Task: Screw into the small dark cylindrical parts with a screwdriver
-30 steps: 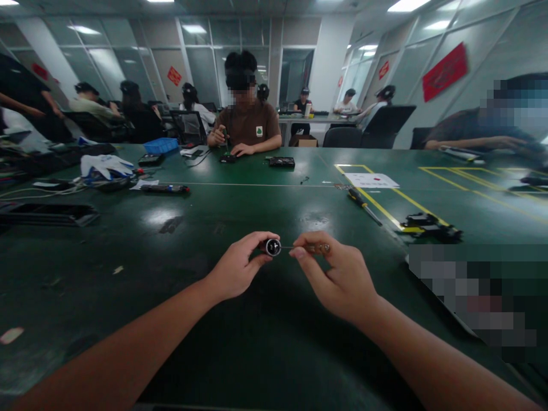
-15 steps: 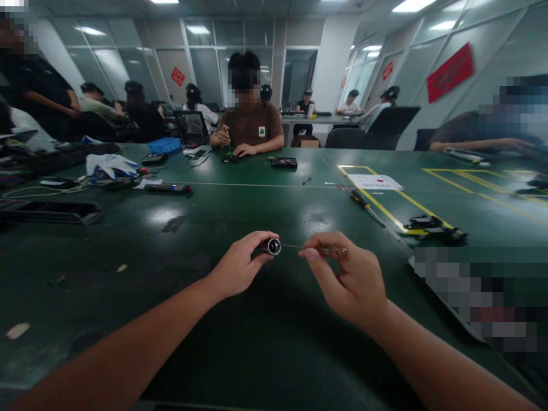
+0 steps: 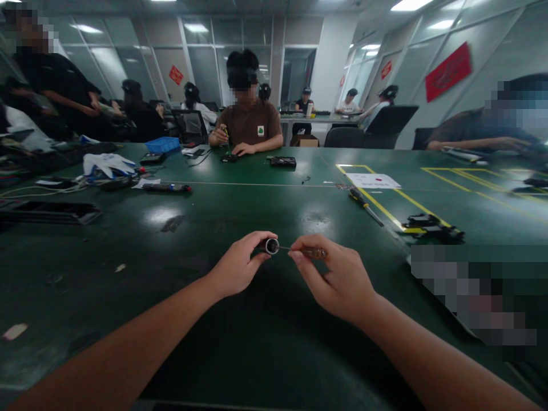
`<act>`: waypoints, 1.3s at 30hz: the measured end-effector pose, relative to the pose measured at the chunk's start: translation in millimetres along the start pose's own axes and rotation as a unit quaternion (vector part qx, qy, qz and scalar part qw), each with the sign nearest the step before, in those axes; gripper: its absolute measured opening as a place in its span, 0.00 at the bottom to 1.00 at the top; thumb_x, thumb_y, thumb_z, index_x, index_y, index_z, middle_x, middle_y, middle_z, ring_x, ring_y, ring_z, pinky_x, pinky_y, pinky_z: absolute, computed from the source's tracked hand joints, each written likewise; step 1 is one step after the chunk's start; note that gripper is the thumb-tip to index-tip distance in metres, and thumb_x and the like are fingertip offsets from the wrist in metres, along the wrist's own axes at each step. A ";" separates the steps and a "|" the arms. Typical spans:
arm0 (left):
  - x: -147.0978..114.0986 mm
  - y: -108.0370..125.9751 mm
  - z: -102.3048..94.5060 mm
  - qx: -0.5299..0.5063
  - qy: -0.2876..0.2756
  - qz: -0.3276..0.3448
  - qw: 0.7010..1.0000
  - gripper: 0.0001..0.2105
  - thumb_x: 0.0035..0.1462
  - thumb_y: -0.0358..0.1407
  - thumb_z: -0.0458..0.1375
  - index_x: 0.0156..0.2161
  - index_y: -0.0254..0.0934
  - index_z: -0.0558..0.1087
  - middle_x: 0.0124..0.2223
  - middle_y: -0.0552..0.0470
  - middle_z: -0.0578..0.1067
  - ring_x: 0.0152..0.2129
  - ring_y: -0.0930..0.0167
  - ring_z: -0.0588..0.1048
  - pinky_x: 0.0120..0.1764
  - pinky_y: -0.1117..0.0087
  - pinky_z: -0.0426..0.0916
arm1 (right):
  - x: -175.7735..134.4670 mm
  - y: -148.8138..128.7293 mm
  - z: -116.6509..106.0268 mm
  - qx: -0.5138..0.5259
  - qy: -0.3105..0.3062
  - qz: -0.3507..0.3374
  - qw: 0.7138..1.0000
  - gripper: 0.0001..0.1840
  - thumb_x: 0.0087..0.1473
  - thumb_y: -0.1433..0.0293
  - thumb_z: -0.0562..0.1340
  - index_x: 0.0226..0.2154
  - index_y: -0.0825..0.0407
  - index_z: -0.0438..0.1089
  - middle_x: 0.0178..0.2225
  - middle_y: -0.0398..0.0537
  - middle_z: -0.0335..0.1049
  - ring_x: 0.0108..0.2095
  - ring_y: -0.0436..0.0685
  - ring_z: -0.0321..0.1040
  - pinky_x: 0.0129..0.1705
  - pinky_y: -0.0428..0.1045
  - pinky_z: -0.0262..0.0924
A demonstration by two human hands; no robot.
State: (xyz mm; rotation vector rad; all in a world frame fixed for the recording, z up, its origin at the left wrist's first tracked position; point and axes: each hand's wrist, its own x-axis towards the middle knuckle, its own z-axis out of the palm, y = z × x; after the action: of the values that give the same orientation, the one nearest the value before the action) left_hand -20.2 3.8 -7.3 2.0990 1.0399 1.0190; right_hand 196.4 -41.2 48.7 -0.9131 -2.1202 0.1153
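Note:
My left hand (image 3: 237, 265) grips a small dark cylinder with a pale ring-shaped end (image 3: 272, 246), thumb below and fingers above. The ringed end points to the right and toward me. In my right hand (image 3: 338, 279) is a thin screwdriver (image 3: 314, 252) with a brownish, see-through handle, pinched between thumb and fingers. Its slim shaft lies level and points left, the tip at the cylinder's ringed end. Whether the tip is inside the ring or just against it, I cannot tell. Both hands are above the green table (image 3: 240, 354).
A yellow-black screwdriver (image 3: 366, 206) and black parts (image 3: 432, 228) lie to the right near yellow tape. White gloves (image 3: 109, 164), a dark pen-like tool (image 3: 166, 188) and a blue basket (image 3: 162, 144) are at the left. Across the table a person (image 3: 247, 123) works on a small device.
My right hand has moved left, bringing the screwdriver's tip to the ringed end of the cylinder. My left hand has stayed nearly still.

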 end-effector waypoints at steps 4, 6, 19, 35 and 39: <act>-0.4 0.1 -0.2 0.005 -0.003 -0.005 1.000 0.16 0.63 0.30 0.58 0.55 0.41 0.71 0.54 0.50 0.76 0.51 0.65 0.74 0.56 0.60 0.68 | 0.4 0.2 -0.9 -0.002 0.015 -0.001 1.000 0.05 0.62 0.74 0.60 0.41 0.50 0.67 0.32 0.43 0.75 0.30 0.51 0.74 0.33 0.45 0.64; -0.9 0.9 -0.4 0.006 -0.005 -0.011 1.000 0.16 0.63 0.30 0.58 0.55 0.41 0.71 0.54 0.50 0.75 0.51 0.66 0.74 0.56 0.60 0.67 | 0.3 1.3 -0.2 0.002 0.019 0.000 1.000 0.04 0.61 0.74 0.60 0.40 0.50 0.67 0.32 0.42 0.75 0.31 0.50 0.74 0.33 0.44 0.63; 0.1 0.9 -0.8 0.004 -0.008 -0.015 1.000 0.16 0.63 0.30 0.58 0.55 0.42 0.70 0.54 0.51 0.75 0.52 0.67 0.73 0.57 0.62 0.66 | -1.1 6.8 4.2 0.011 -0.051 -0.012 0.999 0.07 0.63 0.72 0.59 0.45 0.50 0.67 0.35 0.43 0.74 0.33 0.51 0.73 0.37 0.46 0.64; -0.7 -0.5 -0.8 0.001 -0.005 -0.017 1.000 0.16 0.63 0.30 0.57 0.56 0.42 0.70 0.54 0.50 0.75 0.51 0.66 0.74 0.57 0.60 0.67 | -1.2 4.9 1.8 -0.004 -0.012 -0.007 1.000 0.06 0.62 0.73 0.60 0.43 0.50 0.67 0.33 0.42 0.74 0.32 0.50 0.74 0.36 0.45 0.63; -0.2 0.2 -0.3 -0.003 0.000 -0.021 1.000 0.16 0.63 0.30 0.58 0.55 0.41 0.70 0.54 0.50 0.76 0.51 0.66 0.74 0.57 0.59 0.67 | -0.5 4.9 0.8 -0.002 -0.010 -0.005 1.000 0.05 0.62 0.73 0.60 0.42 0.50 0.67 0.33 0.42 0.75 0.31 0.50 0.74 0.35 0.45 0.63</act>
State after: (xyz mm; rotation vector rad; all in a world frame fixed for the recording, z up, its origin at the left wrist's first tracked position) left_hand -20.5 3.6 -7.1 2.0630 1.0750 1.0013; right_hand 198.9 -37.8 46.0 -0.9075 -2.1443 0.1160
